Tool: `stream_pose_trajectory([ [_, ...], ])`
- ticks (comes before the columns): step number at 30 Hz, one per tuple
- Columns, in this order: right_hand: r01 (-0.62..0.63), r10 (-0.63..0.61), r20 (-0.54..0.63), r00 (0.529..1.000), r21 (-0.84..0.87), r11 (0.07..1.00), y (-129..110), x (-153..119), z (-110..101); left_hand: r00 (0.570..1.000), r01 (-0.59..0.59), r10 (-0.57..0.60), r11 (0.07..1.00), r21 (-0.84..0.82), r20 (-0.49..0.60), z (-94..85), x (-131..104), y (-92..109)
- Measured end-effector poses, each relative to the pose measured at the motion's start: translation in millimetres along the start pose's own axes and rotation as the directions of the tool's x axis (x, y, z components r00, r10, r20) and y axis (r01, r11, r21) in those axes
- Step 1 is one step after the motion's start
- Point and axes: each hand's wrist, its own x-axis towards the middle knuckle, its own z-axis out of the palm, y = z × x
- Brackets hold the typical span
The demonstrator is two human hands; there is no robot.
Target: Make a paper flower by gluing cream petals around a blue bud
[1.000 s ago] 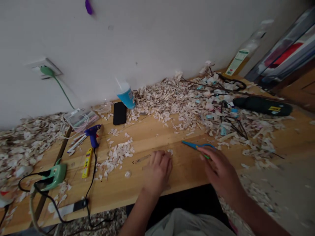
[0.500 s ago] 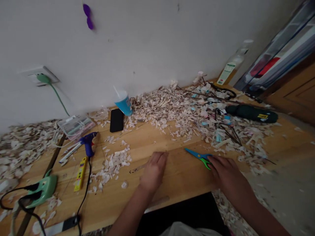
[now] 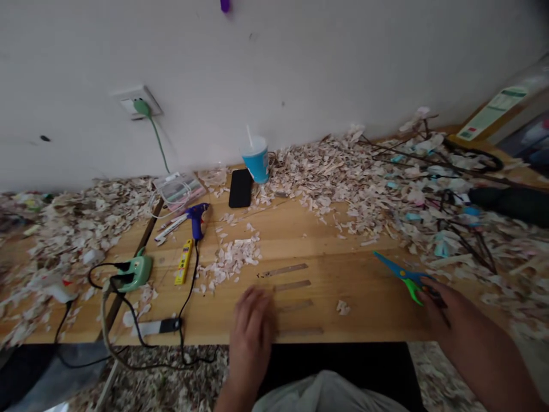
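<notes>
My right hand is closed around the handles of a pair of scissors with blue and green parts. Their blades point up and left over the wooden table. Near the front edge, my left hand is low over the wood, fingers forward and smeared by motion. Whether it pinches anything is hidden. Several thin grey-brown strips run across the wood just right of it. A small pale crumpled scrap lies between the two hands.
Pale petal-like scraps heap along the wall. A glue gun, yellow box, phone, blue cup and green power strip with cords stand left. Thin branches and a bottle are right.
The view has swung left. My left hand has drawn back toward the front edge and left, uncovering the strips. A pale scrap now shows between the hands. My right hand keeps the scissors.
</notes>
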Motion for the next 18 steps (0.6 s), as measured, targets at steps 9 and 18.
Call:
stream_pose_trajectory([
  [9,-0.328,0.401,0.063,0.914,0.697,0.638,-55.7,-22.6,-2.5,0.884,-0.459,0.462,0.887,-0.053,0.075,43.1,-12.1,69.0],
  [18,-0.339,0.467,0.080,0.881,0.793,0.505,-58.1,-44.7,-25.0,0.820,-0.567,0.570,0.821,-0.064,0.052,107.7,-38.6,102.2],
])
